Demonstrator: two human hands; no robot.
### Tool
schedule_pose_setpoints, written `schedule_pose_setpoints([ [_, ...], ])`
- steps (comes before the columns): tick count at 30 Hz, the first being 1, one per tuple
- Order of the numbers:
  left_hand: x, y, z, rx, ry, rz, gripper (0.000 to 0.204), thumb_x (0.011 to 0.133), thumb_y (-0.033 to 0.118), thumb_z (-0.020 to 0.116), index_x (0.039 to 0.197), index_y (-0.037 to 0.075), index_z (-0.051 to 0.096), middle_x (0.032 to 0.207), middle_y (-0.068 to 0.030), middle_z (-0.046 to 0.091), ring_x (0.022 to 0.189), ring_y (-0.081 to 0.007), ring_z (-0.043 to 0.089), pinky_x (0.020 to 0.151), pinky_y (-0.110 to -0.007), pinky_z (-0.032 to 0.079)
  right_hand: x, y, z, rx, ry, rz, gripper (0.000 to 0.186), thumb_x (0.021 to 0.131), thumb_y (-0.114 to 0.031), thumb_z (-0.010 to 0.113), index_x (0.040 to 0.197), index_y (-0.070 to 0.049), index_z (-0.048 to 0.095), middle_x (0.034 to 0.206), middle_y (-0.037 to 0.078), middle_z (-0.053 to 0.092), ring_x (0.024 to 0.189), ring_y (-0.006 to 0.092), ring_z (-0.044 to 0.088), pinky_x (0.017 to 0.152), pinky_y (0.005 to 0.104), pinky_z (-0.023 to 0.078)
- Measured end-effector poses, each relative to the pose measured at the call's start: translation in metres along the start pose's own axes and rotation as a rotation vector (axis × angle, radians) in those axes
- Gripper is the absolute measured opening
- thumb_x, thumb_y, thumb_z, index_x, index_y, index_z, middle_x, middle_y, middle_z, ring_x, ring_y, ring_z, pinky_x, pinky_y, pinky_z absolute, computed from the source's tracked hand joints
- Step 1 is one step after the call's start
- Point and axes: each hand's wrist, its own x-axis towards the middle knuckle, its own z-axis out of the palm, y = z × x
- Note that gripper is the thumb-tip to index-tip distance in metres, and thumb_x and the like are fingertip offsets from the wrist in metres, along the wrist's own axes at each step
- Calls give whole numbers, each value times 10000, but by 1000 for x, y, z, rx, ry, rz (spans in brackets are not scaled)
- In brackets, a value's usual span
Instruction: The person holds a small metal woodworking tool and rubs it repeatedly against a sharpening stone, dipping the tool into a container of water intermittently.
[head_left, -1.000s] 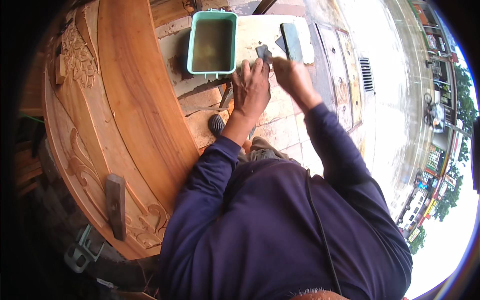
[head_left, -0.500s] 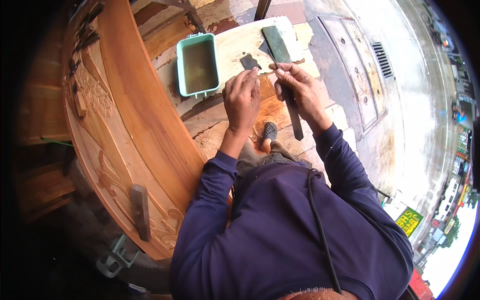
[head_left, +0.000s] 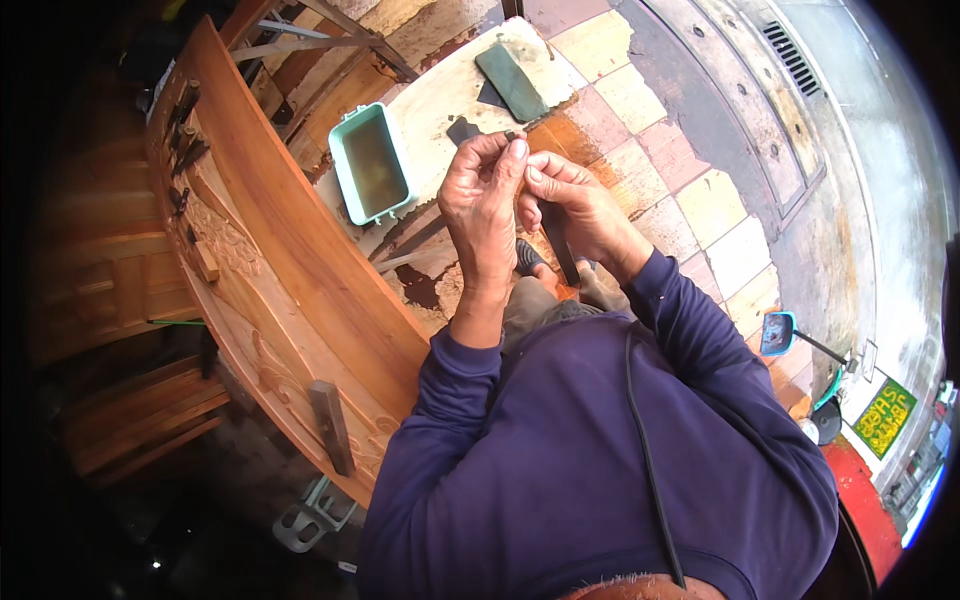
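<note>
My left hand (head_left: 482,205) is closed in a pinch at the upper end of a long, dark, flat tool (head_left: 560,250), its thumb raised beside the tip. My right hand (head_left: 590,210) grips the same tool just to the right and slightly lower, the strip hanging down below its fingers. Above them is a pale, stained board (head_left: 430,100) bearing a green rectangular stone (head_left: 512,85), with a dark sheet under its edge, and a dark scrap (head_left: 462,130) behind my left hand. A mint plastic tub (head_left: 370,160) of murky water stands left of my hands.
Along my left runs a curved wooden piece (head_left: 290,260) with carving, several tools and a wooden block (head_left: 330,425) on it. A plastic stool (head_left: 308,520) is low at left. Tiled floor (head_left: 710,200), a drain grate, a blue dustpan (head_left: 778,333) and a green-yellow sign are at right.
The tool has come up from the board into both hands. My left hand has moved to its upper end, fingers drawn together. The view has turned, so the surroundings appear shifted.
</note>
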Motion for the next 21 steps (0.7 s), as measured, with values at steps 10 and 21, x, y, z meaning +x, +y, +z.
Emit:
schedule_pose_setpoints([
  [10, 2, -4, 27, 41, -34, 13, 127, 1006, 107, 768, 993, -7, 712, 844, -40, 712, 694, -56, 619, 559, -194, 473, -13, -2, -25, 64, -2, -160, 176, 1074, -130, 670, 1217, -35, 710, 1094, 46, 750, 780, 142, 655, 741, 303, 526],
  [21, -1, 1, 28, -4, -123, -27, 111, 1013, 84, 749, 1033, -24, 747, 962, -93, 767, 864, -113, 690, 829, -246, 545, -24, -17, -21, 118, 2, -121, 196, 1075, -145, 666, 1224, -26, 710, 1000, 36, 723, 762, 128, 627, 686, 289, 508],
])
